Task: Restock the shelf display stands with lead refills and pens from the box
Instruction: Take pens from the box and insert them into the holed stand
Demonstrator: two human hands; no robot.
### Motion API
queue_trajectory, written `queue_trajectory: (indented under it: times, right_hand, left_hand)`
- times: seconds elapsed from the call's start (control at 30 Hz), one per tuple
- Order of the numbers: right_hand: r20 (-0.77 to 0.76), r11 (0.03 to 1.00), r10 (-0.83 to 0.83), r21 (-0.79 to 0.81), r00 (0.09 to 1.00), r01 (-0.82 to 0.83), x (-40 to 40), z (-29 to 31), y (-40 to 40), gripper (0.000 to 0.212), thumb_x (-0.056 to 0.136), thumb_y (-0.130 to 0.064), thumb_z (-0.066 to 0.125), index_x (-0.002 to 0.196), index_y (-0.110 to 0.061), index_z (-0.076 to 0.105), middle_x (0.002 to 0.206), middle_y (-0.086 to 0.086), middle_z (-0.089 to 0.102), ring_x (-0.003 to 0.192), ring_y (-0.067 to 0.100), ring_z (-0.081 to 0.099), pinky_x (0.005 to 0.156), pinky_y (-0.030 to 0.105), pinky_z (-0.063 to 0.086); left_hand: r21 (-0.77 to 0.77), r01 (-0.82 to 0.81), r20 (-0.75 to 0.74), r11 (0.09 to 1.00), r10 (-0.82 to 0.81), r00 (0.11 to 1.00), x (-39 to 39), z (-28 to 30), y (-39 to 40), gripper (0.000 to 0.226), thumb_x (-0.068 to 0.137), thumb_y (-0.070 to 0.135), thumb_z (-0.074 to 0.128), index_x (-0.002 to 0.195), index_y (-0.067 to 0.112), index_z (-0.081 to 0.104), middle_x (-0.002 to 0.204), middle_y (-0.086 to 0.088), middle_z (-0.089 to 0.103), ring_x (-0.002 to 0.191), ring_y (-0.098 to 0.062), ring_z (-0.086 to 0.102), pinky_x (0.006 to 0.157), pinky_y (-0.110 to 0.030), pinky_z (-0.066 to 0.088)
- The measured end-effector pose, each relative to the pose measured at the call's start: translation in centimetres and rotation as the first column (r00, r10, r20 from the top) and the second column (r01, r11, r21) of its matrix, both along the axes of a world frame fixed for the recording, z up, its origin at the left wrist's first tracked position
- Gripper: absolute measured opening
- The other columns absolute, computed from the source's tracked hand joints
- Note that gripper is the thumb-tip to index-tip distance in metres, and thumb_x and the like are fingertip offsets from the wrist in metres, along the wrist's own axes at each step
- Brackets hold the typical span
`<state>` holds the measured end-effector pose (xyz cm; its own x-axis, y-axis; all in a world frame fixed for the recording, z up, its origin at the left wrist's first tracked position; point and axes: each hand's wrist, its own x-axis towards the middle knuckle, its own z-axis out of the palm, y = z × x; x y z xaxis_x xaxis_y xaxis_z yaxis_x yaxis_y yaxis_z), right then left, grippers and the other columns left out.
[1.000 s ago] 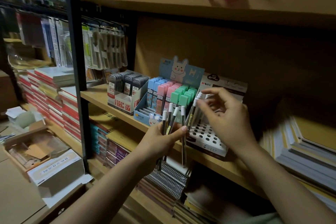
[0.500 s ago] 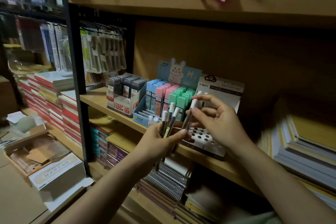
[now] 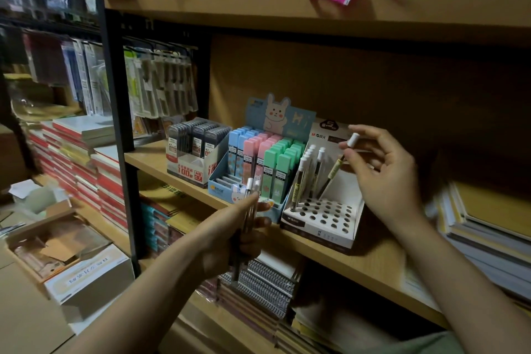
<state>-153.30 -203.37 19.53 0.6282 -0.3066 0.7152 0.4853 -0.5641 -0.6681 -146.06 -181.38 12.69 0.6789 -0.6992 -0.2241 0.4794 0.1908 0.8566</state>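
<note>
Two bare forearms, no sleeves or jewellery; a pale grey-green garment edge (image 3: pixel 425 343) at bottom.

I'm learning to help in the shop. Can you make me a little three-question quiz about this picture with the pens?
1. True or false: the right hand holds a white-capped pen over the white stand with holes.
2. What does the left hand grip? A) an eraser B) a few pens C) a notebook
3. Which animal is on the card above the pastel refill cases?

Key: 1 true. 2 B. 3 a rabbit.
</note>
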Motion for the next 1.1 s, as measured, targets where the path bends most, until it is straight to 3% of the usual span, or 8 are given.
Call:
queue_trajectory:
  times: [0.13, 0.4, 0.5, 0.73, 0.83, 0.93, 1.0, 1.1]
  right_hand:
    - [0.027, 0.998, -0.046, -0.048, 0.999, 0.047, 0.8, -0.9, -0.4, 0.037, 0.091, -0.005, 0.062, 0.116, -0.032, 0.060, 0.109, -0.006, 0.068, 0.100, 0.005, 0.067, 0.082, 0.027, 0.058]
    - [-0.010, 0.998, -0.013, -0.066, 1.000, 0.012, 2.3, -2.1, -0.3, 0.038, 0.090, -0.002, 0.065, 0.111, -0.033, 0.065, 0.103, -0.010, 0.070, 0.099, 0.005, 0.068, 0.083, 0.034, 0.059]
    - [-0.034, 0.999, -0.009, -0.046, 0.999, 0.008, 2.4, -2.1, -0.6, 0.036, 0.090, -0.002, 0.064, 0.112, -0.031, 0.065, 0.102, -0.009, 0.071, 0.097, 0.006, 0.069, 0.083, 0.037, 0.060]
    - [-0.068, 0.996, -0.062, -0.061, 0.996, 0.058, 3.1, -1.7, -0.6, 0.034, 0.091, -0.002, 0.063, 0.113, -0.027, 0.066, 0.101, -0.012, 0.067, 0.090, 0.007, 0.069, 0.077, 0.036, 0.061]
    - [-0.074, 0.993, -0.104, -0.065, 0.992, 0.099, 3.5, -1.7, -0.5, 0.034, 0.091, -0.004, 0.063, 0.116, -0.027, 0.066, 0.099, -0.011, 0.067, 0.088, 0.008, 0.069, 0.077, 0.038, 0.061]
    - [-0.073, 0.985, -0.151, -0.101, 0.986, 0.143, 3.8, -1.8, -0.4, 0.036, 0.092, -0.009, 0.064, 0.118, -0.033, 0.061, 0.101, -0.007, 0.066, 0.093, 0.014, 0.067, 0.082, 0.038, 0.059]
    - [-0.080, 0.981, -0.168, -0.117, 0.983, 0.158, 4.0, -1.9, -0.2, 0.038, 0.091, -0.011, 0.065, 0.118, -0.037, 0.056, 0.103, -0.007, 0.063, 0.097, 0.013, 0.064, 0.078, 0.028, 0.058]
    - [-0.101, 0.954, -0.231, -0.219, 0.968, 0.205, 4.0, -2.4, 0.4, 0.034, 0.090, -0.013, 0.067, 0.108, -0.036, 0.051, 0.093, -0.019, 0.056, 0.084, -0.005, 0.057, 0.056, 0.003, 0.045]
  left_hand:
    - [-0.072, -0.006, -0.055, 0.997, 0.002, 0.998, 0.0, 0.3, -0.1, 0.037, 0.095, 0.037, 0.038, 0.117, 0.009, 0.050, 0.073, -0.003, 0.053, 0.050, -0.009, 0.037, 0.044, -0.021, 0.032]
    - [-0.174, -0.009, -0.012, 0.985, 0.007, 1.000, 0.0, -0.1, 0.0, 0.022, 0.099, 0.025, 0.045, 0.118, 0.014, 0.046, 0.078, -0.004, 0.057, 0.060, -0.013, 0.051, 0.057, -0.026, 0.047]
    - [-0.188, 0.011, 0.029, 0.982, -0.006, 1.000, -0.1, 0.0, 0.2, 0.016, 0.098, 0.028, 0.046, 0.110, 0.019, 0.043, 0.075, -0.002, 0.054, 0.058, -0.011, 0.046, 0.053, -0.023, 0.041]
    - [-0.075, -0.001, 0.133, 0.997, 0.011, 0.991, 0.1, -0.1, 0.0, 0.032, 0.100, 0.018, 0.043, 0.131, 0.009, 0.047, 0.080, -0.001, 0.058, 0.062, -0.010, 0.048, 0.057, -0.025, 0.037]
    - [-0.091, -0.005, 0.140, 0.996, 0.018, 0.990, 0.0, -0.2, -0.3, 0.031, 0.098, 0.012, 0.046, 0.128, 0.007, 0.052, 0.085, -0.004, 0.062, 0.065, -0.011, 0.051, 0.061, -0.025, 0.038]
    - [-0.041, -0.003, 0.214, 0.999, 0.012, 0.977, -0.4, -0.2, -0.5, 0.030, 0.096, 0.021, 0.050, 0.124, 0.012, 0.054, 0.094, -0.005, 0.066, 0.065, -0.011, 0.054, 0.063, -0.027, 0.040]
    - [-0.017, 0.004, 0.268, 1.000, 0.001, 0.963, -0.7, -0.1, -0.5, 0.027, 0.096, 0.024, 0.050, 0.122, 0.017, 0.054, 0.095, -0.003, 0.068, 0.064, -0.011, 0.054, 0.061, -0.027, 0.042]
    - [0.021, -0.049, 0.312, 0.999, 0.040, 0.949, -0.7, 0.0, -0.5, 0.024, 0.099, 0.025, 0.048, 0.120, 0.017, 0.055, 0.088, -0.001, 0.067, 0.063, -0.011, 0.049, 0.061, -0.027, 0.037]
